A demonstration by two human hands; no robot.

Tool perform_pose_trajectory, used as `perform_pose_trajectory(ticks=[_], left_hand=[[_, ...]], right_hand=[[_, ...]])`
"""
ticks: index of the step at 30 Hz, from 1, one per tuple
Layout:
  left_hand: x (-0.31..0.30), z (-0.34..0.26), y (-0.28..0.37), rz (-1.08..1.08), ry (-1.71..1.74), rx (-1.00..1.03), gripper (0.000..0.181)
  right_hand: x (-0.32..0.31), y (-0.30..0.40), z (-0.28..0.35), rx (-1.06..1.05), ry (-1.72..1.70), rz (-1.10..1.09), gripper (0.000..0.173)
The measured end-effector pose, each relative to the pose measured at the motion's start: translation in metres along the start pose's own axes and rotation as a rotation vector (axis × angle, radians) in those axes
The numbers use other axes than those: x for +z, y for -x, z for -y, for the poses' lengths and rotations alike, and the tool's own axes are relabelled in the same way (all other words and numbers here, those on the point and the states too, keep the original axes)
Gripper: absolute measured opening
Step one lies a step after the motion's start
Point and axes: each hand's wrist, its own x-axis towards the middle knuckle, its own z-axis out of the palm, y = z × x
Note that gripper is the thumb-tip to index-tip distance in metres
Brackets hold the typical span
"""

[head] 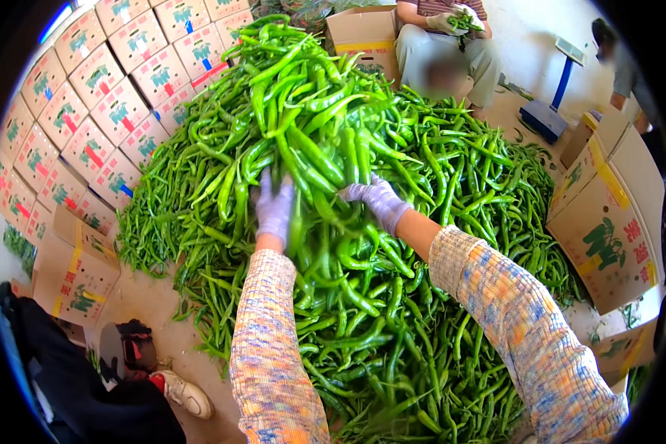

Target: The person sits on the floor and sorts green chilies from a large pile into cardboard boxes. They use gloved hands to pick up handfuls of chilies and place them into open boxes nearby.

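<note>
A large heap of long green chili peppers (377,299) fills the floor before me. Both my hands wear thin pale-purple gloves and reach into its upper middle. My left hand (275,208) points away from me, its fingertips hidden among peppers. To its right, my right hand (378,201) bends inward, with its fingers against several peppers. Between the two hands lies a bunch of glossy peppers (316,166), some of them motion-blurred. Whether either hand grips any pepper is hard to see.
Stacked printed cartons (116,105) form a wall at the left. Open cartons stand at the left (86,272), right (605,227) and back (363,36). A seated person (449,44) holds peppers in gloved hands. Behind them is a blue platform scale (544,119); another person (630,72) is at far right.
</note>
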Motion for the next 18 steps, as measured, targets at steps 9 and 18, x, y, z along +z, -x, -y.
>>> perform_pose_trajectory(ticks=[9, 18], left_hand=[[0.039, 0.039, 0.080, 0.069, 0.350, 0.108, 0.067], [0.102, 0.065, 0.314, 0.399, 0.144, 0.061, 0.065]], right_hand=[[-0.069, 0.026, -0.052, -0.040, -0.166, 0.285, 0.029], [-0.208, 0.257, -0.111, 0.135, -0.133, 0.065, 0.033]])
